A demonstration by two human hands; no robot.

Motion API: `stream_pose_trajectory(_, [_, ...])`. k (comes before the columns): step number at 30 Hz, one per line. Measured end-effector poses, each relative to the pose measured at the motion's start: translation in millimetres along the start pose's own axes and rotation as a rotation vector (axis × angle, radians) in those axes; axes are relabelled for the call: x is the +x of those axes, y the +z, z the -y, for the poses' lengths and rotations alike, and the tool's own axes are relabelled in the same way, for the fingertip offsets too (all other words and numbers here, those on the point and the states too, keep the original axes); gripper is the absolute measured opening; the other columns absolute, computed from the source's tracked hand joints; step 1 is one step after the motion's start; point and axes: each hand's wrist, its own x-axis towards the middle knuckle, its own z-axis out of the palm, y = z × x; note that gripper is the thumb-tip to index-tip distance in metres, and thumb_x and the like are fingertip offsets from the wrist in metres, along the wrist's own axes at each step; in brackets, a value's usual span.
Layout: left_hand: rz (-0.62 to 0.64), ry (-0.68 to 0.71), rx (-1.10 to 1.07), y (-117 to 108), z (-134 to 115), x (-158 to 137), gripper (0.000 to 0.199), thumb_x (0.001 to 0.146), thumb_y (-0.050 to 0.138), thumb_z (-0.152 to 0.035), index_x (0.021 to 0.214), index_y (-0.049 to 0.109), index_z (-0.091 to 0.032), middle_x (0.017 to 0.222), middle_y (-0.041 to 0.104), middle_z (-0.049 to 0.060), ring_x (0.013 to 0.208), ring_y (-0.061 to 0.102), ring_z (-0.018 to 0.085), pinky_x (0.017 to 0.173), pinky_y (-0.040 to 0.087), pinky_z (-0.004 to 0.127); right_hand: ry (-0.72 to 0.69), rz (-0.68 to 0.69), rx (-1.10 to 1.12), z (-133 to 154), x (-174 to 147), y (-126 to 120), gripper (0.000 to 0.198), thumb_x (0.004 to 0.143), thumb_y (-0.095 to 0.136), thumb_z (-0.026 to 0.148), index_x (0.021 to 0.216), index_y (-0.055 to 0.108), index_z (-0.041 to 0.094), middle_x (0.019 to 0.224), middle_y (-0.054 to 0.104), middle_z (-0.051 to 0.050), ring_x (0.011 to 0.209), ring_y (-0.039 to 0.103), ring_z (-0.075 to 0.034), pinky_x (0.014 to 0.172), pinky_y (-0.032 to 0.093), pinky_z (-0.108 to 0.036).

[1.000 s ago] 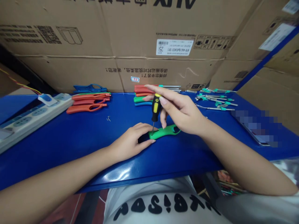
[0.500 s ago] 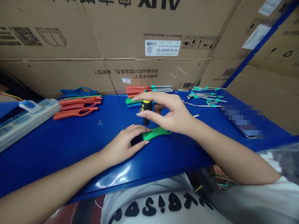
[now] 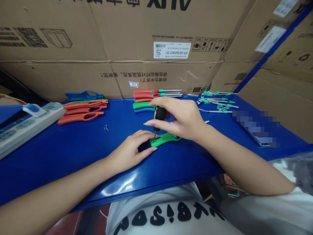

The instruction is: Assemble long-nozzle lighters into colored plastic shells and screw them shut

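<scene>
On the blue table lies a green lighter handle, its right end partly hidden under my right hand. The fingers and thumb of my left hand pinch the handle's left end against the table. My right hand is closed round the black and yellow grip of a small screwdriver. The screwdriver leans with its top to the right, and its tip meets the left end of the green handle. A screw under the tip is too small to make out. A thin metal rod end shows just beyond my right wrist.
Orange handles and a blue handle lie at the left, beside a white power strip. Small screws sit nearby. Stacked lighters, metal rods with teal parts and a phone lie farther back and right. Cardboard walls the back.
The screwdriver has gone from nearly upright to leaning right, with my right hand shifted slightly right. My left hand keeps its hold on the green handle. The whole view has shifted a little.
</scene>
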Motion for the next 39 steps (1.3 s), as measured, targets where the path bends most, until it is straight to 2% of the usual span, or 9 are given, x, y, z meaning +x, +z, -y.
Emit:
stream_pose_trajectory(6, [0.003, 0.001, -0.021, 0, 0, 1, 0.025, 0.097, 0.063, -0.030, 0.120, 0.063, -0.021, 0.120, 0.070, 0.007, 0.114, 0.065, 0.023, 0.101, 0.051, 0.040, 0.060, 0.223, 0.375, 4, -1, 0, 0.045, 0.106, 0.037, 0.028, 0.151, 0.033, 0.023, 0.137, 0.061, -0.010, 0.081, 0.068, -0.010, 0.073, 0.056, -0.025])
stream_pose_trajectory(12, [0.009, 0.002, -0.027, 0, -1, 1, 0.029, 0.096, 0.063, -0.028, 0.125, 0.063, -0.021, 0.125, 0.069, 0.008, 0.121, 0.062, 0.025, 0.106, 0.049, 0.043, 0.002, -0.010, -0.005, 2, -3, 3, 0.049, 0.092, 0.064, 0.054, 0.126, 0.062, 0.018, 0.115, 0.073, -0.009, 0.095, 0.071, -0.021, 0.084, 0.054, -0.031])
stream_pose_trajectory(15, [-0.002, 0.012, -0.025, 0, -1, 1, 0.029, 0.096, 0.063, -0.028, 0.124, 0.063, -0.020, 0.122, 0.070, 0.008, 0.116, 0.064, 0.023, 0.103, 0.050, 0.041, -0.019, 0.005, 0.189, 5, -1, 4, 0.038, 0.106, 0.041, 0.038, 0.135, 0.056, 0.019, 0.124, 0.070, -0.009, 0.099, 0.069, -0.016, 0.088, 0.054, -0.029])
stream_pose_trajectory(18, [0.002, 0.010, -0.024, -1, -1, 0, 0.028, 0.096, 0.064, -0.029, 0.122, 0.064, -0.020, 0.119, 0.071, 0.007, 0.113, 0.064, 0.023, 0.101, 0.051, 0.040, 0.037, 0.068, 0.386, 7, 0, 4, 0.039, 0.108, 0.031, 0.030, 0.139, 0.051, 0.019, 0.121, 0.070, -0.006, 0.085, 0.068, -0.010, 0.076, 0.055, -0.024])
stream_pose_trajectory(24, [-0.019, 0.011, -0.011, 0, -1, 0, 0.028, 0.095, 0.064, -0.030, 0.122, 0.064, -0.021, 0.121, 0.070, 0.008, 0.115, 0.065, 0.024, 0.103, 0.052, 0.042, -0.068, -0.121, 0.019, 1, -1, 3, 0.037, 0.094, 0.061, 0.051, 0.108, 0.070, 0.018, 0.101, 0.075, -0.008, 0.093, 0.070, -0.020, 0.083, 0.055, -0.030])
stream_pose_trajectory(28, [-0.005, 0.005, -0.012, 0, -1, 0, 0.028, 0.095, 0.064, -0.028, 0.122, 0.064, -0.021, 0.120, 0.071, 0.008, 0.113, 0.065, 0.024, 0.101, 0.052, 0.041, 0.039, 0.024, 0.239, 7, 1, 3, 0.036, 0.106, 0.036, 0.030, 0.135, 0.055, 0.021, 0.114, 0.071, -0.007, 0.088, 0.069, -0.014, 0.080, 0.056, -0.029])
stream_pose_trajectory(30, [-0.006, 0.002, -0.016, 0, -1, 0, 0.027, 0.095, 0.065, -0.028, 0.121, 0.064, -0.021, 0.120, 0.071, 0.007, 0.114, 0.065, 0.024, 0.101, 0.052, 0.041, 0.114, 0.102, 0.321, 9, 1, 4, 0.038, 0.105, 0.041, 0.027, 0.142, 0.047, 0.022, 0.117, 0.071, -0.006, 0.079, 0.068, -0.012, 0.073, 0.056, -0.026])
stream_pose_trajectory(35, [-0.014, 0.016, -0.021, 1, 1, -1, 0.028, 0.095, 0.065, -0.028, 0.122, 0.063, -0.020, 0.122, 0.070, 0.008, 0.117, 0.064, 0.023, 0.103, 0.051, 0.041, 0.084, -0.069, -0.033, 8, -4, 8, 0.041, 0.092, 0.065, 0.048, 0.120, 0.063, 0.018, 0.107, 0.074, -0.006, 0.076, 0.069, -0.017, 0.073, 0.053, -0.029])
stream_pose_trajectory(39, [-0.006, 0.007, -0.012, 0, 0, 0, 0.028, 0.095, 0.065, -0.028, 0.122, 0.063, -0.021, 0.120, 0.071, 0.008, 0.114, 0.065, 0.024, 0.102, 0.052, 0.041, 0.033, -0.040, 0.113, 11, -3, 5, 0.037, 0.106, 0.037, 0.033, 0.134, 0.057, 0.019, 0.118, 0.072, -0.008, 0.087, 0.071, -0.015, 0.083, 0.054, -0.029])
